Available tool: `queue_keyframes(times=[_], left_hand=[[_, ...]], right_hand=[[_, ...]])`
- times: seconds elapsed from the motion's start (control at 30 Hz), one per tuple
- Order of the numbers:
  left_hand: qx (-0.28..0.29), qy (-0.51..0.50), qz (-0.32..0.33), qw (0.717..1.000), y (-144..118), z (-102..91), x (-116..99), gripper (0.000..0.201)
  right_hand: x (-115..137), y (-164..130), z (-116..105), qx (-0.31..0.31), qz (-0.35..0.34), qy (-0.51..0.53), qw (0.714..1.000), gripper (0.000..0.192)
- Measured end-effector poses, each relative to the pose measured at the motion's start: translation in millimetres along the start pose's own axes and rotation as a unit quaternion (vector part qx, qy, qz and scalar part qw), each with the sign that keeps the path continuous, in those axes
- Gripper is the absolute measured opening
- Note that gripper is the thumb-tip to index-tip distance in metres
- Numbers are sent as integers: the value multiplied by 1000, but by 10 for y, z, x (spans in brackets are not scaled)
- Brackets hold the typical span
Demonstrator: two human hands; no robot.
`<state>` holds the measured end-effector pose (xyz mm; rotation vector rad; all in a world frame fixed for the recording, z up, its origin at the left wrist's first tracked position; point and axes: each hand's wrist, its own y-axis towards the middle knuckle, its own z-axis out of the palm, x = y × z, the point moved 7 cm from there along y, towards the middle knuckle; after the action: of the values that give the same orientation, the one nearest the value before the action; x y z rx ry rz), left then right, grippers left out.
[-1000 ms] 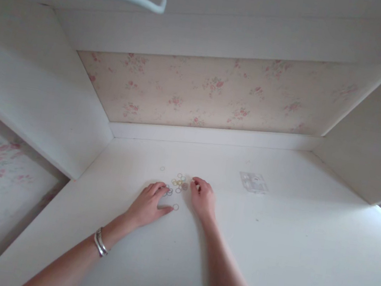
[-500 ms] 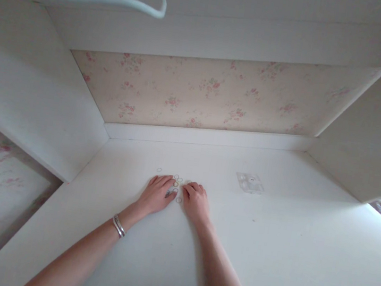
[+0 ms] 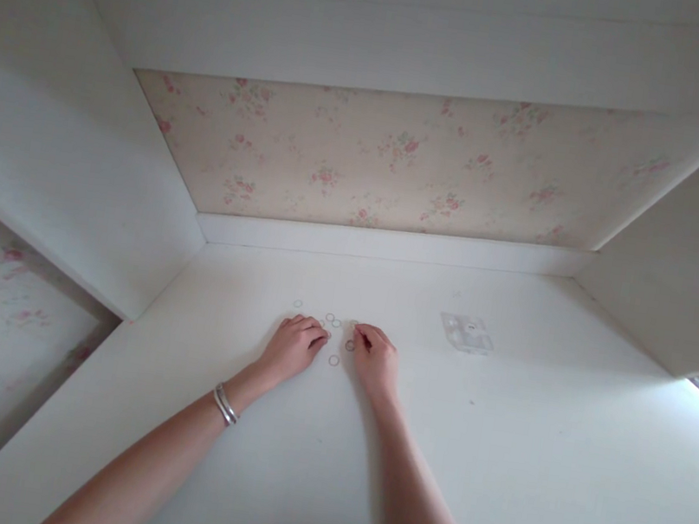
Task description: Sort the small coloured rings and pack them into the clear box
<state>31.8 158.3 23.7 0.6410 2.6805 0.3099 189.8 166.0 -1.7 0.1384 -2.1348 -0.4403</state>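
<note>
White and bare, the counter (image 3: 491,458) runs back to a wall papered with pink flowers (image 3: 403,165), boxed in by white side panels. Small thin rings (image 3: 335,360) lie scattered on it. Both hands rest palm down with fingers curled loosely: the left hand (image 3: 294,346) just left of the rings, the right hand (image 3: 376,358) just right, fingertips touching some. A clear flat packet (image 3: 466,333) lies well right of the rings.

A white desktop (image 3: 491,458) carries a scatter of small rings (image 3: 336,323) and a clear packet (image 3: 467,333).
</note>
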Motion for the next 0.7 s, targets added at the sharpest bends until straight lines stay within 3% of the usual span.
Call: queue_keyframes(times=[0.13,0.3,0.53,0.7], left_hand=[[-1,-26,-4,1000,35,34,38,18],[-5,-40,-17,999,62,55,54,17],[7,-14,-38,999,109,77,77,18],[26,9,-23,999,127,125,51,26]], right_hand=[[37,-8,48,24,-22,-13,999,25],[-53,3,-59,-32,36,-38,998,29],[171,-68,78,79,-33,-183,979,30],[123,-54,74,67,-19,-175,982,32]])
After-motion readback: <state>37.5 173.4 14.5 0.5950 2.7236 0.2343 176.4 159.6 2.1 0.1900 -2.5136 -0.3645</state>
